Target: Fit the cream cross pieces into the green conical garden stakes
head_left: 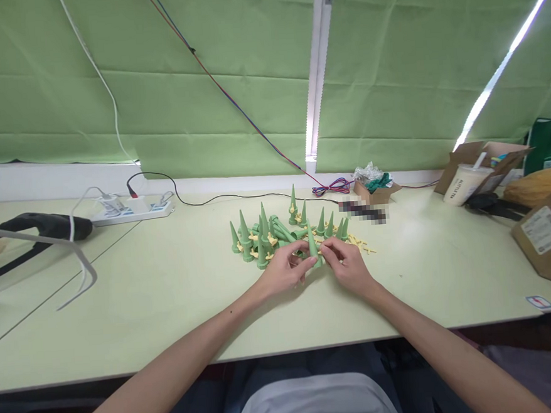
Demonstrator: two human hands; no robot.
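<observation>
Both of my hands meet over the middle of the pale green table [169,302]. My left hand [284,272] grips a green plastic cone [312,245] that points upward between my fingers. My right hand [348,265] pinches at the base of the same cone, with a small yellow piece at its fingertips. Just behind my hands lies a pile of several green cones [263,235], some upright and some lying down, mixed with small yellow pieces [363,245] scattered on the table to the right.
A white power strip [129,210] with plugged cables lies at the back left, beside a black handle [45,226]. Cardboard boxes [546,231], a drink cup [462,184] and a small box of wrappers [375,187] stand at the back right. Green blinds hang behind.
</observation>
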